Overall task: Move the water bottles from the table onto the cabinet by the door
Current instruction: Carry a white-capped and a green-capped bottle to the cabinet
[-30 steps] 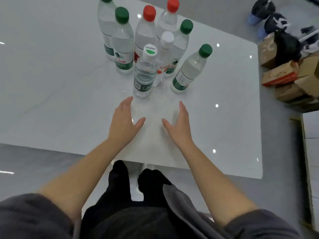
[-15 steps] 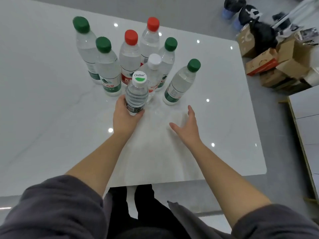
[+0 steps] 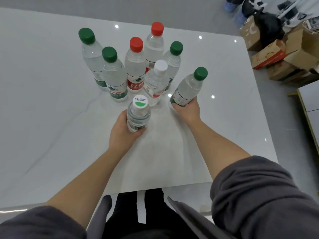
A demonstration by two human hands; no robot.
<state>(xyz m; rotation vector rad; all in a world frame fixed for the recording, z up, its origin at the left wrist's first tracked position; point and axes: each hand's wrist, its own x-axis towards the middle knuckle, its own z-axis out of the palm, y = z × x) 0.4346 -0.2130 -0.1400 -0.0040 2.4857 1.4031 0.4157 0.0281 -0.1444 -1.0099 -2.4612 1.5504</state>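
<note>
Several clear water bottles stand in a cluster on the white marble table (image 3: 51, 126). My left hand (image 3: 121, 130) is closed around the base of a small bottle with a white and green "Cestbon" cap (image 3: 138, 112), nearest to me. My right hand (image 3: 187, 109) grips the bottom of a green-capped bottle (image 3: 189, 87) at the right of the cluster. Behind them stand a white-capped bottle (image 3: 156, 83), two red-capped bottles (image 3: 135, 69) (image 3: 154, 44) and three more green-capped ones (image 3: 114, 76) (image 3: 90, 56) (image 3: 173, 61). No cabinet or door is in view.
Cardboard boxes (image 3: 276, 54) and dark bags or shoes (image 3: 265, 23) are piled on the grey floor past the table's right edge. A white panel with a gold edge (image 3: 309, 107) lies at the far right. The table's near edge is just before my legs.
My left hand has drawn the Cestbon bottle a little toward me. My right hand, open on the table before, has reached forward and closed on the right green-capped bottle.
</note>
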